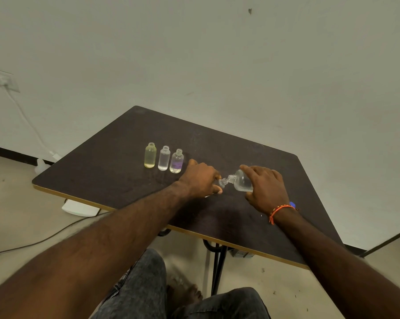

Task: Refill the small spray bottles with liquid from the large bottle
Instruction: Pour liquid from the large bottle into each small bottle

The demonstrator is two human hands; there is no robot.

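1. R hand (266,188) grips large bottle (241,181), tilted, mouth down-left, above table (102,180).
2. L hand (202,179) curled round small bottle (222,182), mostly hidden; the two necks meet.
3. Three uncapped small bottles upright in a row left of L hand: yellow (150,155), clear (164,158), purple-tinted (177,161).

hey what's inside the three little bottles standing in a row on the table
Each holds liquid: yellowish in the left bottle, clear in the middle bottle, faintly purple in the right bottle. All three stand uncapped. Exact fill levels are hard to tell.
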